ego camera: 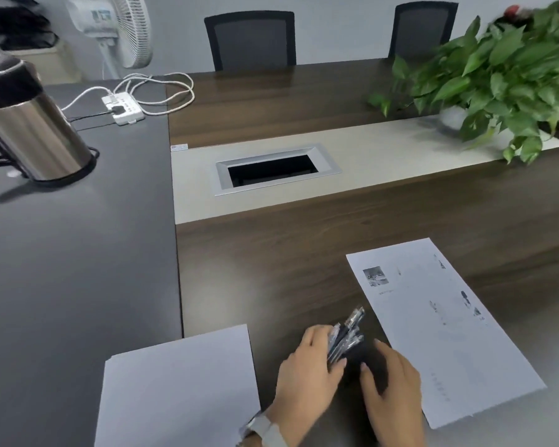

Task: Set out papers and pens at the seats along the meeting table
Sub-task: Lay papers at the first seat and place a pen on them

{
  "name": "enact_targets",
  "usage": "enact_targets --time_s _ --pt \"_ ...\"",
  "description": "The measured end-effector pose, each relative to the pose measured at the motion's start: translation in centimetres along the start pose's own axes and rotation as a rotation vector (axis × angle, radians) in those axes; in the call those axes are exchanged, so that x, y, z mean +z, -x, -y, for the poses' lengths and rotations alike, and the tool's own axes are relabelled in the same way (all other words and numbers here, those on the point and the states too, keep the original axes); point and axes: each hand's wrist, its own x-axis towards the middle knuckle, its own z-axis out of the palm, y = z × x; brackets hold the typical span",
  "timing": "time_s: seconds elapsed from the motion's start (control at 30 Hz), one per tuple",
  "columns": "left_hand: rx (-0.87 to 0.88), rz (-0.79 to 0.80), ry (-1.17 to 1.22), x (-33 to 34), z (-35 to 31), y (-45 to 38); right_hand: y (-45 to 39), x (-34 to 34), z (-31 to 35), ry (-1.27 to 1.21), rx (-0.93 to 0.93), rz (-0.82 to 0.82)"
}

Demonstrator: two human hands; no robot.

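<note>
We are gripping pens [347, 335] in left hand [307, 366], fingers wrapped round bundle; right hand [392, 379] fingers loose beside it. Printed sheet [439, 327] lying lower right on desk [288, 269], stack [178, 388] lower left.

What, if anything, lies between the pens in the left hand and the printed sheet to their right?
Only the right hand does, hovering beside the bundle of pens that the left hand holds. Beyond it, the printed sheet lies flat with nothing on top.

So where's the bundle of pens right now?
Head view, bottom centre: the pens sit in the left hand, between the blank stack and the printed sheet.
</note>
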Motion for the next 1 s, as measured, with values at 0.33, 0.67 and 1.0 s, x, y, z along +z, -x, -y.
enact_targets --time_s 0.33,0.67,1.0 --pt "-0.358 -0.341 0.304 -6.5 12.6 11.7 12.5 5.8 7.4 0.172 0.105 0.443" --pt "-0.386 -0.485 0.297 -8.6 15.8 15.6 12.9 5.2 6.0 -0.079 0.023 0.281" --pt "0.060 0.100 -0.220 -4.7 8.7 9.7 3.2 0.7 4.1 -0.266 0.131 0.147"
